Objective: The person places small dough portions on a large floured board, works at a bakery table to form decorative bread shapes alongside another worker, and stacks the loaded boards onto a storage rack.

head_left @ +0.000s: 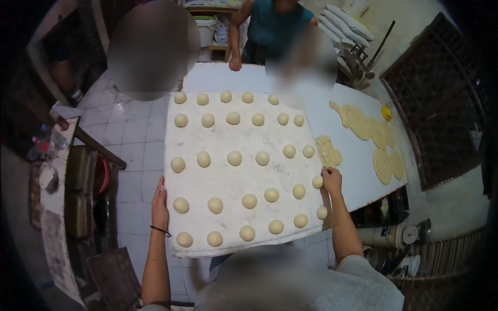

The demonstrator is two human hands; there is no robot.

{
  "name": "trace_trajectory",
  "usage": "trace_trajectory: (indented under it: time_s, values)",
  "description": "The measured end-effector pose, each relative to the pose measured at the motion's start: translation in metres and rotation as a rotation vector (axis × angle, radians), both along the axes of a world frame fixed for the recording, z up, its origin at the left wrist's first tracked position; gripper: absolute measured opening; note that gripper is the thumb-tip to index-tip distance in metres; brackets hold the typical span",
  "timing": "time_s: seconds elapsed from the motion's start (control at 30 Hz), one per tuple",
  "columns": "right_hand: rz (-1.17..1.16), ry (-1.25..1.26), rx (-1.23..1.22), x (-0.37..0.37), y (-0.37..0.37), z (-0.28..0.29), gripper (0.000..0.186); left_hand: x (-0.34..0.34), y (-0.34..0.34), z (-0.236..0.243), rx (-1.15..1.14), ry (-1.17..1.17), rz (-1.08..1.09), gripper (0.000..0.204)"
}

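A large white board [223, 179] stretches out in front of me, with round dough balls [234, 158] spread over it in rows. My left hand [160, 206] grips the board's left edge, its fingers partly hidden below. On the opposite side my right hand [332, 181] is closed on the right edge, right beside one dough ball [317, 182]. The board's far part overlaps a white table [358, 179]. Flattened pieces of dough [356, 123] lie on that table, and a smaller dough piece [329, 151] sits just past the board's right edge.
Across the table stands a person in a teal top [275, 31], one hand near the table's far edge. To my left is a cluttered shelf unit [54, 207] above a tiled floor [129, 155]. White sacks [345, 26] are stacked at the back right. Buckets [386, 236] are at the lower right.
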State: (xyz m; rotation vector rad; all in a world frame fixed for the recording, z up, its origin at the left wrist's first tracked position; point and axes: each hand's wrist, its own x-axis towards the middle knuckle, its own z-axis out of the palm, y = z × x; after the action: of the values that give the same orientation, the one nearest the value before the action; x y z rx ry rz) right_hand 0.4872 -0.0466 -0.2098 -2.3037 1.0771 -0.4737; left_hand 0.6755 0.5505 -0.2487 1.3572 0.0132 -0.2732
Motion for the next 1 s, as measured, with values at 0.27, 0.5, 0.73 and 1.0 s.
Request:
trace_trajectory:
  time_s: [0.27,0.5,0.73,1.0]
  values:
    - [0.189,-0.076,0.098,-0.031,-0.120,-0.026,0.034,0.007,-0.036,0.016,-0.049,0.124,-0.067,0.064]
    - [0.189,-0.421,0.891,0.004,-0.040,0.009,0.044,0.000,-0.007,0.050,-0.040,0.372,0.055,0.068]
    - [0.379,-0.374,1.089,0.061,-0.092,0.038,0.056,-0.019,-0.047,0.143,-0.219,0.338,0.118,0.058]
    - [0.583,-0.178,1.001,0.110,-0.118,0.103,0.054,-0.172,-0.099,0.182,-0.060,-0.076,0.421,0.067]
